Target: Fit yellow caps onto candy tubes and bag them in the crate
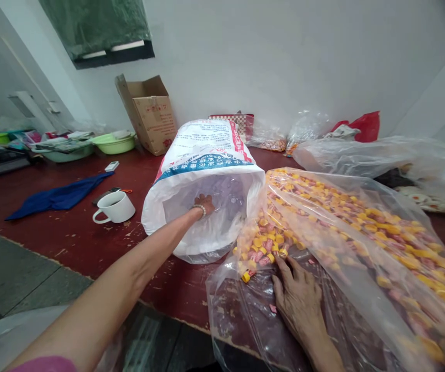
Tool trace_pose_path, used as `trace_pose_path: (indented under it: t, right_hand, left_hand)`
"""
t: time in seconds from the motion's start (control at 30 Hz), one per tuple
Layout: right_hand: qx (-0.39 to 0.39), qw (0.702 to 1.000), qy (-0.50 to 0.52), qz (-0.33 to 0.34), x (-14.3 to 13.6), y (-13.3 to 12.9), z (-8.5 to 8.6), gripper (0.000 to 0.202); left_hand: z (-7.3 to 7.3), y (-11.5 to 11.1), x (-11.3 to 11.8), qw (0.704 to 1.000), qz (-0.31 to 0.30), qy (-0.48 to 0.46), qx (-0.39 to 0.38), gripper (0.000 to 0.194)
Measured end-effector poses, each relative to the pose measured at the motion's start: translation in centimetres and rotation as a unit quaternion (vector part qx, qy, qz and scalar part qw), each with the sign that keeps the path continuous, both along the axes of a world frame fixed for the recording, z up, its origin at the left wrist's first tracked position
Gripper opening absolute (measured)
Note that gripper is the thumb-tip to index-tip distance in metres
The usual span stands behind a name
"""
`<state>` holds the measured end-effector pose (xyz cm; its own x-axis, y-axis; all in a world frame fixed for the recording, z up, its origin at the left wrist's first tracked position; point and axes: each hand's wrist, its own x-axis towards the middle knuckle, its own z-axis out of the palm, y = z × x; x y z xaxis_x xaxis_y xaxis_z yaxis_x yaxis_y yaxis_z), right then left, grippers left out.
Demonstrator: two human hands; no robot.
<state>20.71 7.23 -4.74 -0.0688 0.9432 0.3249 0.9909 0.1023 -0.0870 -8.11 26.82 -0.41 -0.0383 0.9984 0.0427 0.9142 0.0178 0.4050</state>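
My left hand (pixel 205 203), with a beaded bracelet at the wrist, reaches inside a white woven sack (pixel 210 139) lying on its side with its mouth towards me. Its fingers look spread, near purplish contents (pixel 230 191) whose kind I cannot make out. My right hand (pixel 300 292) lies open, palm down, on a large clear plastic bag (pixel 238 320). Its fingertips touch the edge of a heap of small pieces with yellow caps and pink-red bodies (pixel 271 240). That heap spreads through the bag to the right.
The dark red table (pixel 71 232) bears a white mug (pixel 114 206) of dark liquid and a blue cloth (pixel 59 196). Behind stand an open cardboard box (pixel 153 119) and a pale green basin (pixel 112 143). More clear plastic (pixel 362 155) lies at the back right.
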Motion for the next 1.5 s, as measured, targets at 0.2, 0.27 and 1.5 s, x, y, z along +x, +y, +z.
trace_pose_path:
  t: [0.2, 0.27, 1.5]
  right_hand:
    - [0.018, 1.000, 0.014, 0.016, 0.1, -0.2, -0.1, 0.036]
    - [0.030, 0.999, 0.017, 0.025, 0.1, -0.3, -0.1, 0.034]
    - [-0.078, 0.992, 0.095, -0.024, 0.5, 4.8, 2.8, 0.043]
  left_hand:
    - [-0.1, -6.4, 0.1, 0.999, 0.009, 0.027, -0.039, 0.035]
    - [0.1, -8.5, 0.2, 0.999, -0.002, 0.021, -0.042, 0.037]
    - [-1.3, -18.8, 2.7, 0.956, -0.005, -0.273, 0.111, 0.025]
